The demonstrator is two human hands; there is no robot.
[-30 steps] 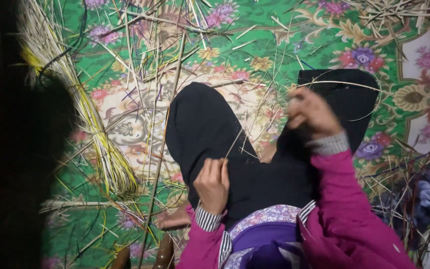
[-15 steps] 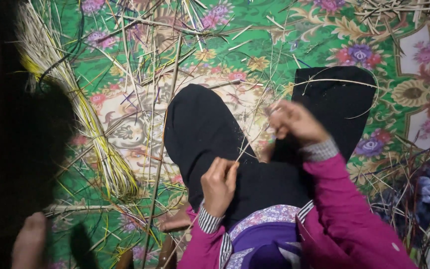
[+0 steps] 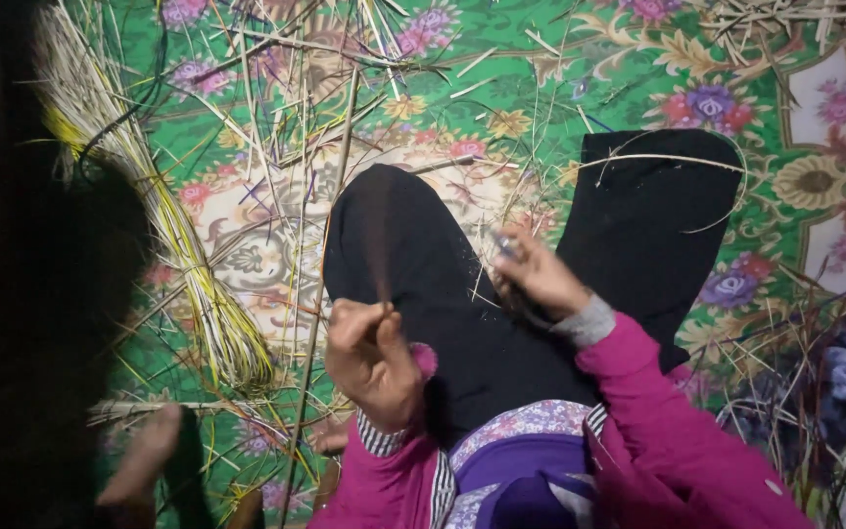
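Note:
I sit on a floral carpet with my knees in black trousers (image 3: 423, 245) drawn up in front of me. My left hand (image 3: 374, 360), in a pink sleeve with a striped cuff, is closed into a fist over my left knee; a thin, motion-blurred straw strand (image 3: 376, 235) rises from it. My right hand (image 3: 538, 276) rests between my knees, fingers pinched on a thin straw strand (image 3: 501, 243). Pale curved straws (image 3: 658, 157) lie across my right knee.
A tied bundle of pale and yellow straw (image 3: 198, 294) lies on the green floral carpet (image 3: 501, 88) to my left. Loose straws and sticks are scattered all around. Another person's hand (image 3: 139, 465) shows at the lower left beside a dark shape.
My right hand has come down and left from above my right knee to between the knees. My left hand shifted slightly left. The other person's hand has come into view at lower left.

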